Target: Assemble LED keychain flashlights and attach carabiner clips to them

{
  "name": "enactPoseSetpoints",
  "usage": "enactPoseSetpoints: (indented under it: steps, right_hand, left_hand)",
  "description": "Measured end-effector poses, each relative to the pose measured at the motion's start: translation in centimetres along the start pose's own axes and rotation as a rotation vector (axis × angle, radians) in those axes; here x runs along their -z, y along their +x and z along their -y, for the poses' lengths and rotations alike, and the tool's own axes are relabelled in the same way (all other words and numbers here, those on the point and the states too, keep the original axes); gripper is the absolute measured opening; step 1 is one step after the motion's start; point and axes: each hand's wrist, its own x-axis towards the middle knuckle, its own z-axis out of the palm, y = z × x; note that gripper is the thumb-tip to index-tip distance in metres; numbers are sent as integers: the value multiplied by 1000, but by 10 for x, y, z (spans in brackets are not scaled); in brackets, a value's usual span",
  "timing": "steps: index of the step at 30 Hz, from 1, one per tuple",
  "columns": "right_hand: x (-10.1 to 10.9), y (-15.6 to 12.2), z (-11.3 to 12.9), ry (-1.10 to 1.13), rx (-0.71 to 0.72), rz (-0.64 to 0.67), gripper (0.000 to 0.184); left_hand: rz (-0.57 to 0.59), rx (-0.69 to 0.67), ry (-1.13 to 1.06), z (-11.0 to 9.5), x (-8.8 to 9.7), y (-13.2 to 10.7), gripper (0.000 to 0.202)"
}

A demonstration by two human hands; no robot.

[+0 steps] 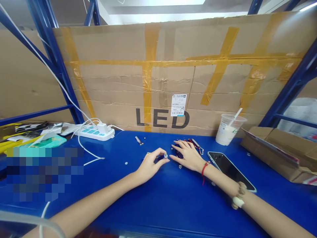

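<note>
My left hand [151, 163] is closed in a pinch, thumb and forefinger around a small clear and silvery round piece [165, 155] whose kind I cannot make out. Close by on the right, my right hand [189, 155] reaches palm down with its fingers spread. Beneath and behind those fingers lies a cluster of small red, dark and silver parts, partly hidden, with a silver tube [195, 142] and a small carabiner clip [201, 151] at its edge. Another short metal tube [138, 140] rests farther back, beside several tiny round pieces.
On the blue table [153, 205], a phone [230, 170] lies by my right forearm. A plastic cup with a straw [226, 130] and an open cardboard box [279, 158] stand at the right. A white power strip [96, 132] with cables sits back left, near packets [53, 140].
</note>
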Motion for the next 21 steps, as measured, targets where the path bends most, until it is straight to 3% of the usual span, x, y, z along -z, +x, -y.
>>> enactPoseSetpoints:
  steps: [10, 16, 21]
  right_hand:
    - [12, -9, 7, 200, 40, -22, 13]
    - [17, -15, 10, 359, -15, 113, 11]
    - [19, -22, 3, 394, 7, 132, 15]
  left_hand:
    - [86, -64, 5, -2, -3, -2, 10]
    - [133, -117, 27, -2, -5, -3, 14]
    - [158, -117, 49, -1, -7, -3, 20]
